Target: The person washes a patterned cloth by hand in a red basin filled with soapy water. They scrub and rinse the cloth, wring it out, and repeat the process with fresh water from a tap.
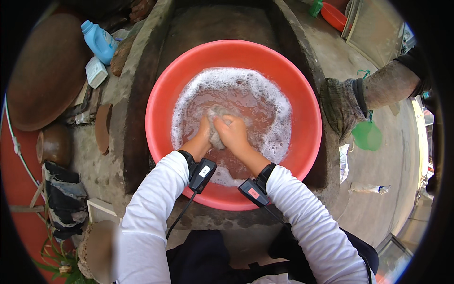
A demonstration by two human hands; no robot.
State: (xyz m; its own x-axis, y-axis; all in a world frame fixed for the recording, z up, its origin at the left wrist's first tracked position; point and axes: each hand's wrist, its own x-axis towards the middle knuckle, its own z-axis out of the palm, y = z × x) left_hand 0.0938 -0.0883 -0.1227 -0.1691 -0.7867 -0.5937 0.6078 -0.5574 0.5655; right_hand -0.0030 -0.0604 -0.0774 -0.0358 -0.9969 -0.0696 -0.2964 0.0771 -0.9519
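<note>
A wide red plastic basin (303, 106) stands in front of me, with murky soapy water (255, 106) in it and a ring of white suds (280, 117) around the water's edge. Over the middle of the water, a wet, greyish, bunched-up cloth (215, 136) is squeezed between both of my hands. My left hand (203, 133) grips it from the left side. On the other side, my right hand (232, 131) closes around it with the fingers curled. Part of the cloth is hidden by the hands. Each wrist wears a strapped black device with a cable.
The basin rests in a concrete trough (220, 21) with raised walls. On the left ledge are a blue detergent bottle (99, 42), a white container (95, 72) and a brown pot (53, 145). At the right, a grey cloth (340, 103) hangs over the trough wall beside a green plastic item (367, 135).
</note>
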